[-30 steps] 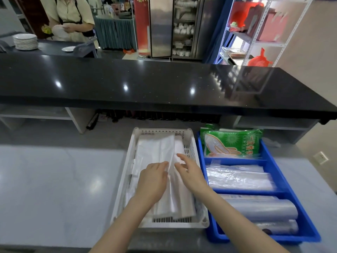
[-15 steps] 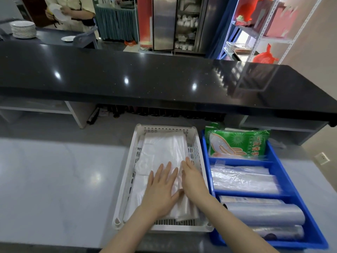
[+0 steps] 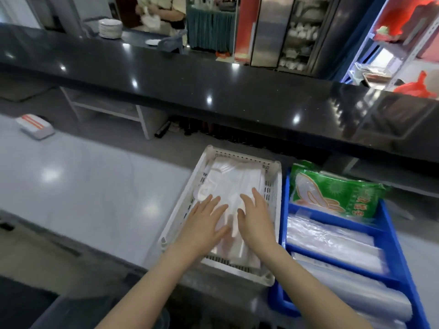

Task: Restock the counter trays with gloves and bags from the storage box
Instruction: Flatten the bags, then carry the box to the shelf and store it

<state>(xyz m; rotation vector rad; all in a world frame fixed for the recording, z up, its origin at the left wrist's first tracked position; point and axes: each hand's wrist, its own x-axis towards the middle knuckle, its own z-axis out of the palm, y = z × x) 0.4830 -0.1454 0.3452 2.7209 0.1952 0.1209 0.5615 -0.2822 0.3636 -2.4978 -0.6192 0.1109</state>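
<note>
Bags [image 3: 234, 184] in white tray [image 3: 273, 186] | left hand [image 3: 206, 224] flat, fingers spread | right hand [image 3: 255, 218] flat, pressing

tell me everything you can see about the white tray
The white tray is a shallow rectangular plastic crate with slotted side walls and raised corner posts. It sits flat on the grey counter, its right wall close beside the blue tray. A flat stack of translucent white plastic bags lies inside, and the left hand and the right hand rest flat on that stack.
</note>
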